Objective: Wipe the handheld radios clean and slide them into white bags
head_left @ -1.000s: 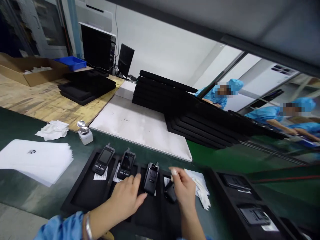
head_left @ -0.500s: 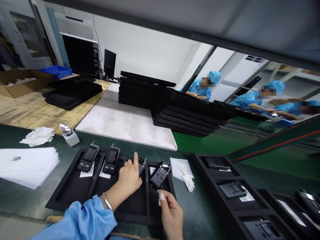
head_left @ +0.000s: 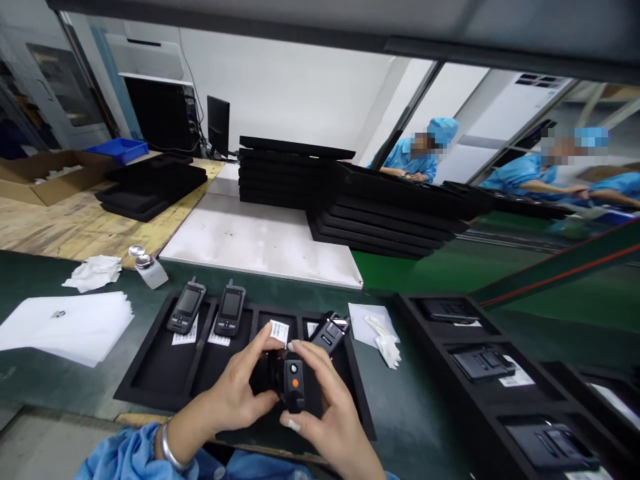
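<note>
Between my two hands is a black handheld radio (head_left: 294,395), edge toward me, with an orange button and a pale round one on its side. My left hand (head_left: 235,387) grips it on the left, and my right hand (head_left: 327,393) has thumb and fingers around its right side. They are over a black foam tray (head_left: 150,380). Two radios, a left one (head_left: 187,307) and a second one (head_left: 230,308), lie screen up in the tray on white labels. Another radio (head_left: 330,332) lies back up in the right compartment. A barcode label (head_left: 279,331) shows behind my fingers.
White sheets (head_left: 65,327), crumpled tissues (head_left: 94,273) and a small pump bottle (head_left: 151,270) are at left. A folded wipe (head_left: 385,340) lies right of the tray. Another radio tray (head_left: 480,407) stands further right. Black trays (head_left: 380,207) are stacked behind. Co-workers (head_left: 420,153) sit beyond.
My left hand has lifted the third radio from its compartment and brought it nearer me. My right hand has moved up and left onto it. The view has shifted slightly.
</note>
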### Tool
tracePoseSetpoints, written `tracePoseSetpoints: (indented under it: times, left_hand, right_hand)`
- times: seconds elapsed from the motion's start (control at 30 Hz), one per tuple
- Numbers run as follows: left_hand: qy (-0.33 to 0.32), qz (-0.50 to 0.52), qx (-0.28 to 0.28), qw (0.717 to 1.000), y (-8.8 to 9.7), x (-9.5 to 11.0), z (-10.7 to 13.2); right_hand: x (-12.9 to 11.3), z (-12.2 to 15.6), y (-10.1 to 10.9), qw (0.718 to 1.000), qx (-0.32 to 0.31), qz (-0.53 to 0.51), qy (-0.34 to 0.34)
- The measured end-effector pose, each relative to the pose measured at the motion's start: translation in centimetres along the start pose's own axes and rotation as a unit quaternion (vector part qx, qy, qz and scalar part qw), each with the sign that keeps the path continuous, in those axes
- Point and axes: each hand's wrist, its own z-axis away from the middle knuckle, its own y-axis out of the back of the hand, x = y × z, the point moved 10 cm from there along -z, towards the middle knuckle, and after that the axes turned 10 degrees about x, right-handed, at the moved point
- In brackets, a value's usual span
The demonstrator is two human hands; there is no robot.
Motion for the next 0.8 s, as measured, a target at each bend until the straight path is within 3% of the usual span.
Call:
tracePoseSetpoints:
  times: [0.17,0.8]
  left_hand:
    - [-0.007,0.008,-0.014,1.0,0.2,0.3,0.6]
    - [0.025,0.016,-0.012,0.999,1.3,0.4,1.1]
  right_hand:
    - [-1.4,0.0,-0.9,0.999,-0.015,0.006,0.03]
    - [-1.0,-0.3,-2.1,1.0,-0.011,0.003,0.005]
